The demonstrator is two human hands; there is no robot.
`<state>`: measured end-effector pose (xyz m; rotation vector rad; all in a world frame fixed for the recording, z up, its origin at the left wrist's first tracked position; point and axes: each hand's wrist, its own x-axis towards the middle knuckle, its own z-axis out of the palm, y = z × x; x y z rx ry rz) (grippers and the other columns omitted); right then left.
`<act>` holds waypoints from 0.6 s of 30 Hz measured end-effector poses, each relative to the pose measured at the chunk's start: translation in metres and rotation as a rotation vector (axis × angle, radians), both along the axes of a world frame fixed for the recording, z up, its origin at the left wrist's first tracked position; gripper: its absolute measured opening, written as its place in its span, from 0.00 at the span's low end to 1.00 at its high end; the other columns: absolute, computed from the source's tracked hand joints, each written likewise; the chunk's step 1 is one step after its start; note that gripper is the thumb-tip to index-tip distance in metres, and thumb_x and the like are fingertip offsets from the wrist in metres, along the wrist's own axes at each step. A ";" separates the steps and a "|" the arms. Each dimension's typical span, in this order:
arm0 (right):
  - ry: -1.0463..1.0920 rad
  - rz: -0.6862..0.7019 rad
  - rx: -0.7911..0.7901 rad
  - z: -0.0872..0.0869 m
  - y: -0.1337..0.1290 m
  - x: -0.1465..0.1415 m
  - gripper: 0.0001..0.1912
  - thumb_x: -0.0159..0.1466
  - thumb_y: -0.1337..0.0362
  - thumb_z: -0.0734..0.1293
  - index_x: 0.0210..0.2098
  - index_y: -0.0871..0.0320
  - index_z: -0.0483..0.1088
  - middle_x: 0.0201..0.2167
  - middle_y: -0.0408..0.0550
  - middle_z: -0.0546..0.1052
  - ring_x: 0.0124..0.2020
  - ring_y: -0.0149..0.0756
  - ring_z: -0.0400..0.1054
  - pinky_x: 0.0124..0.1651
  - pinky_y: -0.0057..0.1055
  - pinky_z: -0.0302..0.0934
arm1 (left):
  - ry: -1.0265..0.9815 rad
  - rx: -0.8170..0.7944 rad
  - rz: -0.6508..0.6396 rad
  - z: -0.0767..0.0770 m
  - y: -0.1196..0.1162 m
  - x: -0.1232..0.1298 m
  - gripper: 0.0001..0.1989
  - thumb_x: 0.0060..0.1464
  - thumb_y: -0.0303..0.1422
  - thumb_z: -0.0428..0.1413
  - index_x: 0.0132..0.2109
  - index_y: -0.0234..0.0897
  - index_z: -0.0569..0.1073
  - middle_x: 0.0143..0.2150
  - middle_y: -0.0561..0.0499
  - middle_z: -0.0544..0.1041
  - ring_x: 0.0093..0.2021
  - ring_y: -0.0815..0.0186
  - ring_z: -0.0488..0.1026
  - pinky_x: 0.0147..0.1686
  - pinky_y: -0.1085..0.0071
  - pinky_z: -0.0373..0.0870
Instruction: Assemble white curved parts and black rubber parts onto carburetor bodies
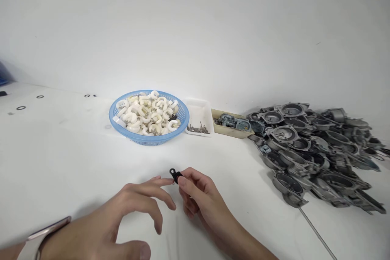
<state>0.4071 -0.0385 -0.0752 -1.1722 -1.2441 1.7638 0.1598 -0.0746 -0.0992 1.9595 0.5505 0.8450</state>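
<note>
While right hand (203,197) holds one black part (174,174); left hand (123,209) beside.

The black looped part (174,175) seems held tilted.

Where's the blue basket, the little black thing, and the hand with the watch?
Blue basket (152,139): head view, on its front wall.
Little black thing (176,176): head view, on its middle.
Left hand (128,205): head view, on the back of the hand.
</note>
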 end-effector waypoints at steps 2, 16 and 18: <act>-0.002 0.008 -0.002 0.000 0.001 0.001 0.24 0.62 0.44 0.74 0.32 0.57 0.67 0.19 0.35 0.62 0.19 0.24 0.52 0.23 0.25 0.51 | -0.005 0.005 -0.001 0.000 0.000 0.000 0.15 0.65 0.35 0.59 0.57 0.48 0.70 0.65 0.48 0.70 0.76 0.47 0.51 0.73 0.44 0.52; -0.036 0.047 0.014 0.000 0.001 0.001 0.21 0.63 0.46 0.73 0.32 0.58 0.70 0.20 0.37 0.64 0.20 0.25 0.55 0.23 0.24 0.52 | -0.028 0.046 -0.007 0.005 0.001 0.001 0.15 0.64 0.33 0.59 0.57 0.46 0.70 0.60 0.47 0.74 0.72 0.48 0.59 0.73 0.47 0.53; -0.043 0.054 0.006 0.001 0.001 0.001 0.22 0.62 0.46 0.73 0.31 0.59 0.71 0.20 0.38 0.65 0.20 0.25 0.55 0.24 0.25 0.52 | -0.035 0.059 -0.012 0.008 0.000 0.002 0.15 0.64 0.33 0.59 0.56 0.46 0.69 0.59 0.47 0.75 0.71 0.48 0.61 0.72 0.48 0.56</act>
